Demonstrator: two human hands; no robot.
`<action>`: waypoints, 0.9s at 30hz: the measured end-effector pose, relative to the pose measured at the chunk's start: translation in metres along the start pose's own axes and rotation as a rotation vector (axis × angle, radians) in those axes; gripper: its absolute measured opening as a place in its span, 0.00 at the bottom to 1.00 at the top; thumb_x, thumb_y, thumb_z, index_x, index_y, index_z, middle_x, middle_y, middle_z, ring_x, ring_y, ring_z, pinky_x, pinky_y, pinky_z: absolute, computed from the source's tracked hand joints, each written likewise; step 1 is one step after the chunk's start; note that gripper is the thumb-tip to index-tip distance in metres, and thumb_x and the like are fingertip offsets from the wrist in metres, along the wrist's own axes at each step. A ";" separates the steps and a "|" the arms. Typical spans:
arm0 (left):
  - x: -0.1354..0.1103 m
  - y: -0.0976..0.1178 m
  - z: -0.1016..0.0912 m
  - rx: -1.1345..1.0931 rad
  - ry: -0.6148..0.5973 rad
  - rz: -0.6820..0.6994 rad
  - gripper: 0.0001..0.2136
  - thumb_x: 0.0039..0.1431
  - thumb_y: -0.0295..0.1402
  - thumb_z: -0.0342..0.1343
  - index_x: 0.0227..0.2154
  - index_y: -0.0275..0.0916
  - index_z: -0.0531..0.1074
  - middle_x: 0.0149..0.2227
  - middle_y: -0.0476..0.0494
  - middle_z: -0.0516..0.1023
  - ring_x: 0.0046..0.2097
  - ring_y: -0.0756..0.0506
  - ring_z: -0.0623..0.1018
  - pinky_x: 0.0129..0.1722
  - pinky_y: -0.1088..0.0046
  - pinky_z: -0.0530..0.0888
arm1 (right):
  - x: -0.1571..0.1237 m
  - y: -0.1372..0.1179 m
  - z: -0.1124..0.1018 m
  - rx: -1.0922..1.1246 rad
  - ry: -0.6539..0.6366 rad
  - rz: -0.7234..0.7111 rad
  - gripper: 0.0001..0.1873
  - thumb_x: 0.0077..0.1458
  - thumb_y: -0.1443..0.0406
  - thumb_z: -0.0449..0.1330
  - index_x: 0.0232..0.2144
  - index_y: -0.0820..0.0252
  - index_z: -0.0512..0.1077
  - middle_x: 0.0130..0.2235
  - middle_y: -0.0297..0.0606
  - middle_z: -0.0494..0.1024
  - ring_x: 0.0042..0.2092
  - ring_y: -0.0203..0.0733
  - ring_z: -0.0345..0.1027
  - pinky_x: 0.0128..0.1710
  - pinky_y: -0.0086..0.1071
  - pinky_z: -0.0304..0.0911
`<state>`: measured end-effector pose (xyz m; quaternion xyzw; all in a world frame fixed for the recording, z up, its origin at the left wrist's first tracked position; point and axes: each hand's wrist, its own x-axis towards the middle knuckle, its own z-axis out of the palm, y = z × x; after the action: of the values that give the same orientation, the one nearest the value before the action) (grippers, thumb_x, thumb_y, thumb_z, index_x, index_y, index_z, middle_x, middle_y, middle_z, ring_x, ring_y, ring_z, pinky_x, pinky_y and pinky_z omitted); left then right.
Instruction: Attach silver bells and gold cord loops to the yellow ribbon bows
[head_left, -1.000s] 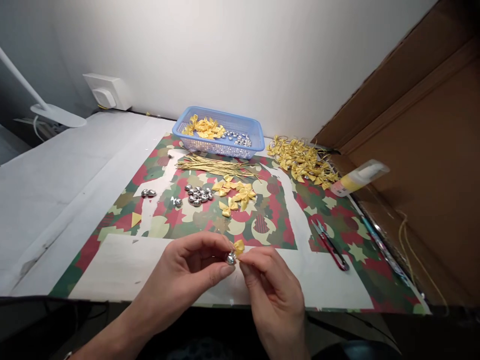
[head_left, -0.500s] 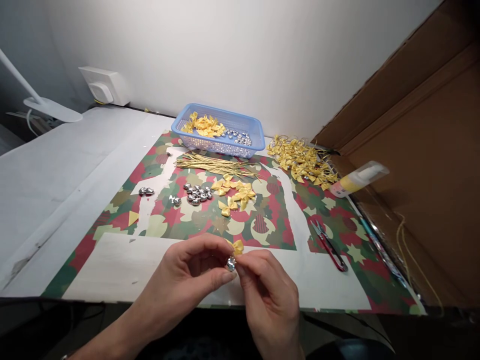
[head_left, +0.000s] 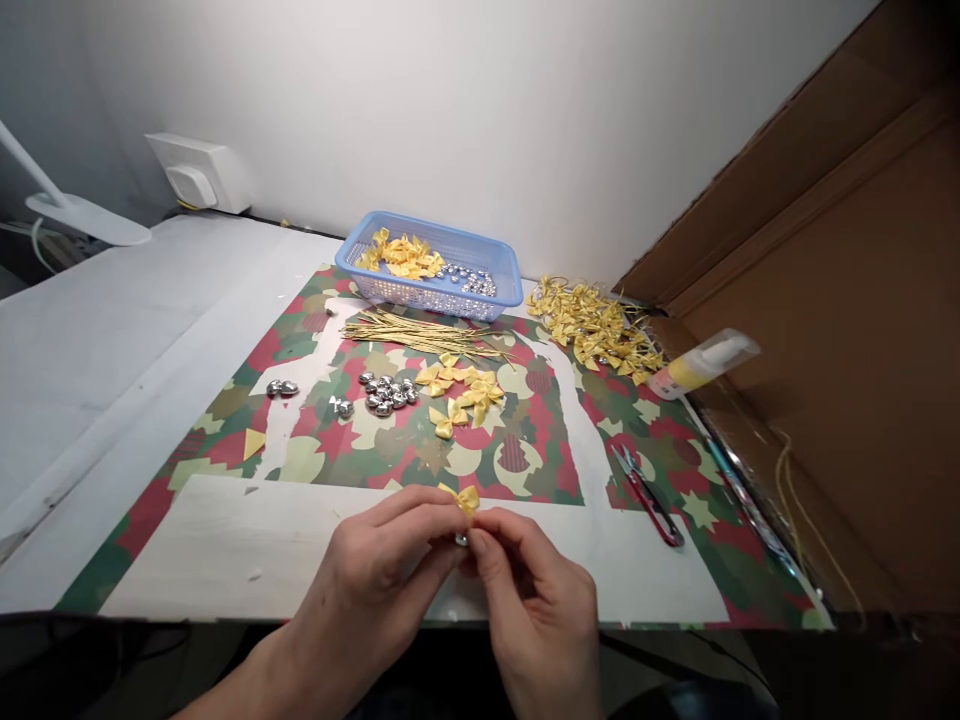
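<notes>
A yellow satin bow (head_left: 467, 499) and a silver jingle bell (head_left: 460, 540) are together between my fingertips over the near edge of the table. My left hand (head_left: 390, 560) pinches them from the left, and its fingers cover most of the bell. On the other side my right hand (head_left: 529, 590) is closed, thumb and forefinger against the bell and the lower part of the bow. Any tie joining the two is hidden. Beyond my hands lie loose silver bells (head_left: 386, 393), several yellow bows (head_left: 469, 390) and a bundle of gold cords (head_left: 416, 332).
A blue basket (head_left: 427, 222) of bows and bells stands by the wall. Right of it is a heap of bows with cords (head_left: 592, 325). Red-handled thread snips (head_left: 649, 495) and a pump bottle (head_left: 701, 365) lie at the right, near a cardboard panel (head_left: 825, 300).
My left fingers have closed further around the bell, which now shows less. The bow stands upright above the fingertips. The whole view has shifted slightly.
</notes>
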<state>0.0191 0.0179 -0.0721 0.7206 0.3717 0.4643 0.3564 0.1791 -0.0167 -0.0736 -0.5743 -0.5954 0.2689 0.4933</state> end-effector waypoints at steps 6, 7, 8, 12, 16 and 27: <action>0.000 0.000 0.002 -0.039 0.059 -0.098 0.20 0.59 0.18 0.57 0.49 0.47 0.72 0.38 0.54 0.84 0.35 0.53 0.84 0.38 0.84 0.82 | 0.001 0.002 0.001 0.030 -0.057 0.070 0.08 0.65 0.67 0.59 0.41 0.55 0.79 0.37 0.34 0.86 0.35 0.36 0.82 0.36 0.21 0.75; -0.001 -0.001 0.002 -0.028 0.052 -0.100 0.20 0.59 0.18 0.57 0.49 0.47 0.72 0.38 0.54 0.84 0.35 0.53 0.84 0.38 0.84 0.82 | 0.001 0.002 0.001 0.029 -0.059 0.067 0.08 0.64 0.68 0.59 0.41 0.55 0.79 0.38 0.34 0.86 0.36 0.36 0.82 0.36 0.21 0.75; -0.001 -0.001 0.002 -0.020 0.044 -0.100 0.20 0.59 0.18 0.57 0.50 0.47 0.72 0.38 0.54 0.84 0.35 0.52 0.84 0.38 0.84 0.82 | 0.001 0.001 0.001 0.028 -0.057 0.060 0.08 0.64 0.68 0.60 0.41 0.55 0.80 0.38 0.34 0.87 0.36 0.37 0.82 0.36 0.21 0.75; -0.003 -0.002 0.001 -0.005 0.003 -0.117 0.21 0.60 0.17 0.57 0.51 0.47 0.72 0.40 0.52 0.84 0.36 0.51 0.84 0.40 0.81 0.82 | 0.001 -0.002 0.001 0.006 -0.045 0.006 0.08 0.63 0.69 0.60 0.40 0.56 0.80 0.36 0.35 0.86 0.33 0.37 0.81 0.35 0.23 0.75; -0.001 0.001 -0.001 -0.013 -0.041 -0.127 0.18 0.62 0.18 0.56 0.50 0.48 0.73 0.41 0.51 0.82 0.36 0.50 0.82 0.39 0.78 0.80 | 0.002 -0.002 0.000 0.018 -0.028 0.011 0.07 0.64 0.69 0.59 0.39 0.56 0.79 0.34 0.34 0.84 0.32 0.36 0.79 0.33 0.23 0.74; 0.004 0.000 -0.013 -0.302 -0.108 -0.336 0.09 0.68 0.27 0.57 0.43 0.46 0.79 0.41 0.47 0.78 0.43 0.46 0.80 0.41 0.73 0.79 | 0.004 0.002 0.003 0.166 -0.137 0.068 0.11 0.64 0.71 0.57 0.44 0.52 0.74 0.39 0.34 0.79 0.39 0.36 0.77 0.39 0.26 0.73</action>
<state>0.0087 0.0233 -0.0661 0.6107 0.3933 0.4095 0.5519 0.1778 -0.0120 -0.0759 -0.5317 -0.5835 0.3726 0.4878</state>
